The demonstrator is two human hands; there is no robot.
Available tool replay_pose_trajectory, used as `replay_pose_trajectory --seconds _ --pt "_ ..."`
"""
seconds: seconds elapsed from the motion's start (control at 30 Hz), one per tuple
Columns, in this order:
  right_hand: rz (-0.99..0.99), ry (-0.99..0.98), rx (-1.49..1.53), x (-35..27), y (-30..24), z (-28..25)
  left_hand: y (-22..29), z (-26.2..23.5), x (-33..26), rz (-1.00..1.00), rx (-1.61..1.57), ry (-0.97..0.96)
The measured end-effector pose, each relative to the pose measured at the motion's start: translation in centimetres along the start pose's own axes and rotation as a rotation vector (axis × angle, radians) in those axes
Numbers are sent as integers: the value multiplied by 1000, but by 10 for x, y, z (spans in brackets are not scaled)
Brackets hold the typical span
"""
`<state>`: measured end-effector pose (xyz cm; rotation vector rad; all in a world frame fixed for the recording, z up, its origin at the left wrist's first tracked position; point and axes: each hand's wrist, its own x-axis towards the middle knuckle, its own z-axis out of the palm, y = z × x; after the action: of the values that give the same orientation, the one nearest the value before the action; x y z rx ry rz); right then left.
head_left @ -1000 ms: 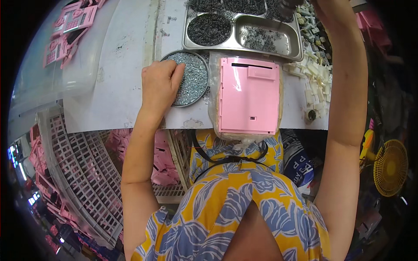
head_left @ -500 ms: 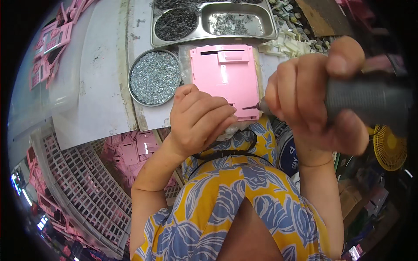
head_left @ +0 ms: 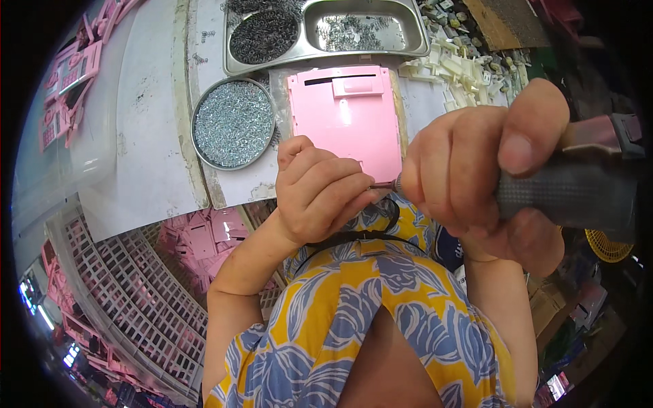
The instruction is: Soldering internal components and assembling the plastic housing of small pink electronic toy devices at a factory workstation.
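A flat pink plastic panel (head_left: 345, 129) with a slot near its far edge lies on the table in front of me. My left hand (head_left: 325, 189) is closed over its near edge, fingers curled and pressed together; whatever they pinch is hidden. In my right hand (head_left: 466, 166) is a grey powered screwdriver (head_left: 564, 194), held sideways with its bit (head_left: 381, 185) pointing left. The bit's tip meets my left fingertips just at the panel's near edge. Left of the panel, a round dish (head_left: 196, 139) holds many small silver screws (head_left: 233, 122).
Beyond the panel stands a steel tray (head_left: 272, 66) with dark springs (head_left: 264, 37) in one compartment. White plastic parts (head_left: 452, 68) are heaped at the far right. A grey plastic basket (head_left: 129, 285) and pink parts (head_left: 204, 241) sit below the table at left.
The screwdriver bit has moved from above the panel's near right corner down and left to my left fingertips. My left hand has shifted slightly right and nearer to me.
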<state>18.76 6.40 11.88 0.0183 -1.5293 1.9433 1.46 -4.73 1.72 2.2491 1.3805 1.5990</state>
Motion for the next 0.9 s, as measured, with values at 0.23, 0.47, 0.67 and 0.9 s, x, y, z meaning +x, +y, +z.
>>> replay_pose_trajectory --seconds 0.23,0.47,0.67,0.9 --pt "49 331 -94 -54 16 -2 5 9 7 -524 -320 -122" --pt "152 265 -455 -71 32 -4 2 16 6 -471 -265 -323" --pt "105 132 -505 -68 41 -9 0 21 -5 -282 -170 -260" --pt "-18 208 -96 -35 10 -11 13 23 0 -226 -120 -236"
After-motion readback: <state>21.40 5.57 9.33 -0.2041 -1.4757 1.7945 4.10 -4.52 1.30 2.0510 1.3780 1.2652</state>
